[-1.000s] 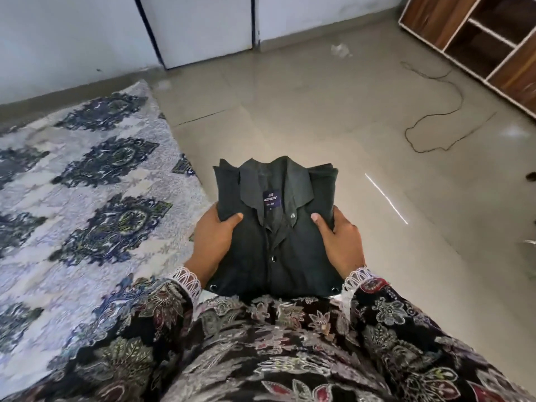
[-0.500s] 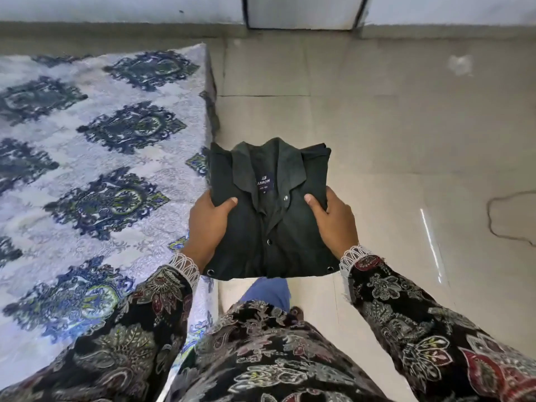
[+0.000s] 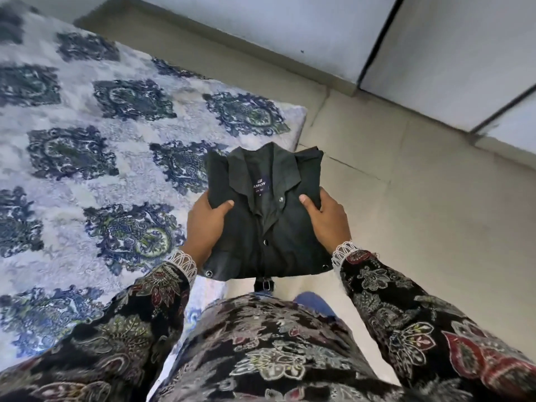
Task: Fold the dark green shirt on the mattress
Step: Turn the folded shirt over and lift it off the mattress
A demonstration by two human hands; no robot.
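Grey floor tiles (image 3: 406,198) fill the right side, and a mattress (image 3: 101,158) with blue flower shapes lies on the left, its corner close to a pale wall (image 3: 261,30).

A person stands at the edge of the mattress and holds the shirt (image 3: 265,216) up in the air, in front of their body. It is dark green and already folded into a neat flat square, collar on top, with a small blue label showing.

Left hand (image 3: 207,227) grips the left side of the shirt, thumb on top and fingers tucked under. Right hand (image 3: 326,220) grips the right side the same way.

A second ago the shirt hung over bare floor, with a wooden shelf off to the right. Now the person has turned, and the far part of the shirt sits over the mattress corner, while the near part is over the floor. The grip looks the same as before, and the fold has not come loose.

That tells me the folding is likely done. What seems left is to lay the shirt down flat on the mattress. It is soft cloth, so it could flop open if one hand lets go too soon.
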